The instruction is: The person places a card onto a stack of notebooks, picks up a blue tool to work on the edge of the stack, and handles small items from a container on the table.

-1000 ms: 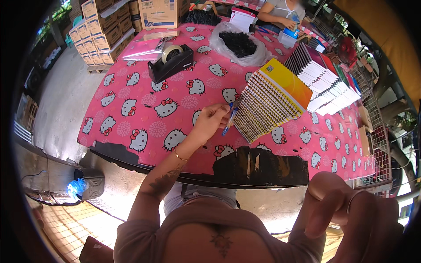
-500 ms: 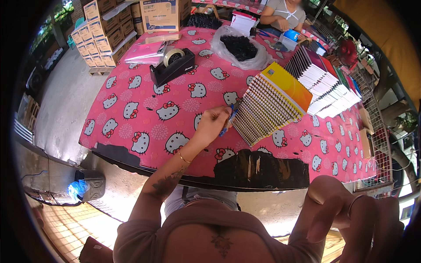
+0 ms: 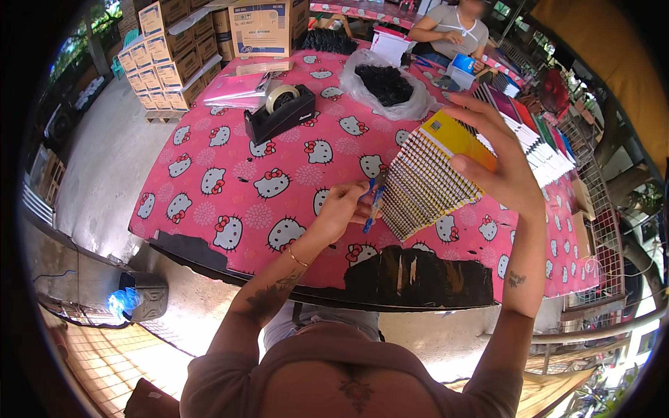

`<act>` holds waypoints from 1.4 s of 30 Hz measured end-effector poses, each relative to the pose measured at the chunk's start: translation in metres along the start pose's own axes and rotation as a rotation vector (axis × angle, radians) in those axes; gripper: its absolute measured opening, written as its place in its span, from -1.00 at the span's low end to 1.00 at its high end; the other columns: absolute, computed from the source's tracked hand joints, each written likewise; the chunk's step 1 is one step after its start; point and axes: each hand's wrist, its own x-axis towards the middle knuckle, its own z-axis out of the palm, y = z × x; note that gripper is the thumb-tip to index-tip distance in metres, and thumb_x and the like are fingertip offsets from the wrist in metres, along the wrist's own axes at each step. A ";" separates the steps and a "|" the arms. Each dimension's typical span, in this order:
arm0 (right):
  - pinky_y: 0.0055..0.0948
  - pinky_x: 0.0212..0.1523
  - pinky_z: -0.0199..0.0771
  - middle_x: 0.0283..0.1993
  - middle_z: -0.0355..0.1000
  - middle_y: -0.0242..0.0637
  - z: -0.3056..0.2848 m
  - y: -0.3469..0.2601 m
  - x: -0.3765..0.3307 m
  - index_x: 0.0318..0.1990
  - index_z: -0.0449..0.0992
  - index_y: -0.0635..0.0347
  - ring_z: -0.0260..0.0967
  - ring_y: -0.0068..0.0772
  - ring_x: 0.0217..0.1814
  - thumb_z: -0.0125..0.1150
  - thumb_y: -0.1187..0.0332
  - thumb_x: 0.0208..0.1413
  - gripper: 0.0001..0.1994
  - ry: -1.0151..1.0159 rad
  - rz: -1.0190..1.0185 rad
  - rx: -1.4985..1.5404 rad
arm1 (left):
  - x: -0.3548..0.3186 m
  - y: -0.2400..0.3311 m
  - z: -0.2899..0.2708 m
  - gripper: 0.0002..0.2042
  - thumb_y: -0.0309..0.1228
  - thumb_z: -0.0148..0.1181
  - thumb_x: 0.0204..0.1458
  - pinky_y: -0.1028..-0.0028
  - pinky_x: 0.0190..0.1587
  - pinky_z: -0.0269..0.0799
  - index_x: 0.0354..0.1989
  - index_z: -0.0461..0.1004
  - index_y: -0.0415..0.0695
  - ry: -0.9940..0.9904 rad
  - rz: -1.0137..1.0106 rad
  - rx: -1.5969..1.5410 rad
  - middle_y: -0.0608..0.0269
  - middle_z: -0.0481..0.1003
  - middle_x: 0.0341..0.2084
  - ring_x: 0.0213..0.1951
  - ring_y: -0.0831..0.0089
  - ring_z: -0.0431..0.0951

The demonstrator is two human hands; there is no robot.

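Head cam: left hand (image 3: pixel 341 209) w/ blue pen (image 3: pixel 373 203), by notebook stack (image 3: pixel 425 182).

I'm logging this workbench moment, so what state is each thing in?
Left hand: closed on a blue pen.
Right hand: raised, fingers spread, apart from the stack.
Notebook stack: fanned out, lying on the table.
Tape dispenser: loaded with a roll, untouched.
Plastic bag: open, holding dark items.
Top carton: closed.
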 end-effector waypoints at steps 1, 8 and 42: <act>-0.20 0.24 0.21 0.24 0.27 -0.10 0.005 0.014 0.004 0.14 0.42 0.14 0.21 -0.05 0.29 0.32 0.08 -0.03 -0.43 -0.039 0.025 -0.016 | 0.001 0.001 0.000 -0.61 -0.22 -0.02 0.21 0.37 -0.32 0.60 -0.02 0.37 -0.35 0.008 0.011 0.041 0.01 0.55 -0.36 -0.36 0.27 0.63; -0.13 0.36 -0.01 0.35 0.13 -0.08 0.026 0.045 0.008 0.26 0.28 -0.05 0.01 -0.01 0.42 0.17 -0.12 0.03 -0.34 -0.259 0.142 -0.141 | 0.009 0.007 -0.021 -0.62 -0.22 -0.04 0.21 0.30 -0.32 0.62 -0.03 0.38 -0.35 -0.107 -0.018 0.125 0.00 0.54 -0.37 -0.40 0.25 0.62; -0.21 0.31 0.09 0.31 0.17 -0.11 0.028 0.042 0.007 0.23 0.32 0.01 0.10 -0.05 0.36 0.24 0.00 0.02 -0.38 -0.218 0.166 -0.112 | -0.002 0.000 -0.004 -0.64 -0.23 0.02 0.18 0.33 -0.31 0.60 -0.15 0.48 -0.35 0.118 0.732 1.041 0.02 0.53 -0.36 -0.42 0.24 0.62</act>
